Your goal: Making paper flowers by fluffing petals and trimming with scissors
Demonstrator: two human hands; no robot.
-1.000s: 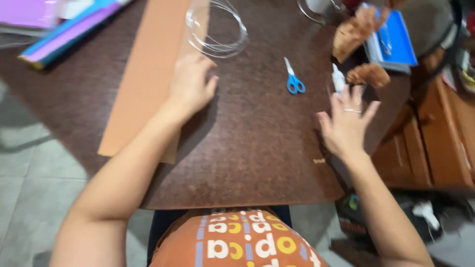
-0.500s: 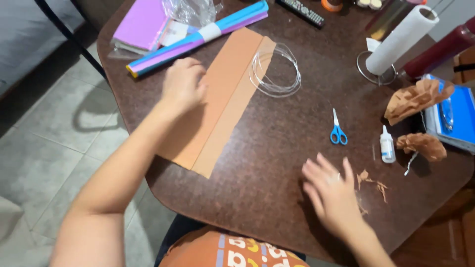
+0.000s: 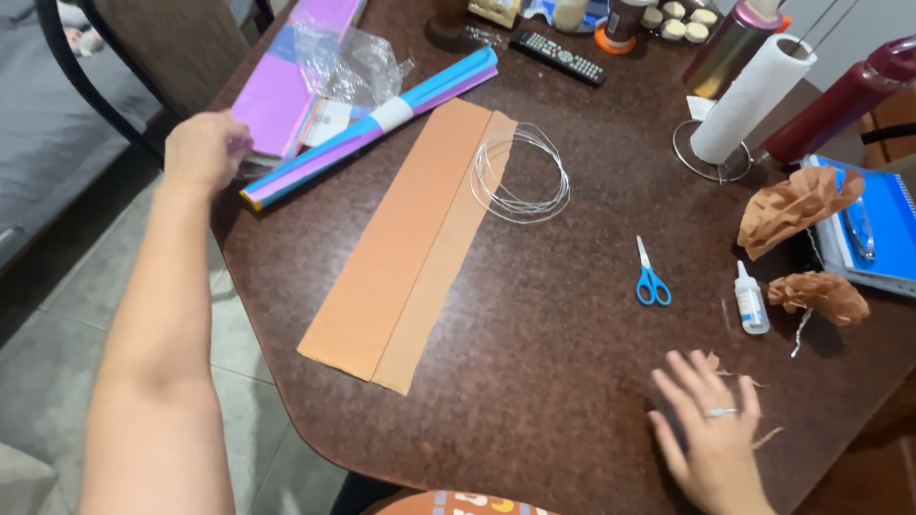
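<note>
Head view. The left hand (image 3: 202, 148) is extended to the far left edge of the table (image 3: 534, 381). Its fingers are curled at the near end of the paper stack (image 3: 281, 91), touching it; whether they grip a sheet cannot be told. A roll (image 3: 372, 124) of blue and purple paper lies just beside the stack, with a crumpled plastic bag (image 3: 348, 62) above it.

The right hand (image 3: 711, 434) lies flat near the front right edge of the table, fingers spread wide, holding nothing. Small paper scraps (image 3: 739, 377) lie just beyond its fingertips.

An orange strip (image 3: 410, 243) of folded paper runs diagonally across the table centre. A wire coil (image 3: 520, 176) overlaps its far end. Blue scissors (image 3: 651, 277) lie right of centre, well apart from both hands. A glue bottle (image 3: 750, 298) stands between the scissors and a paper flower (image 3: 821, 296). A towel roll (image 3: 749, 91) stands at the far right.
</note>
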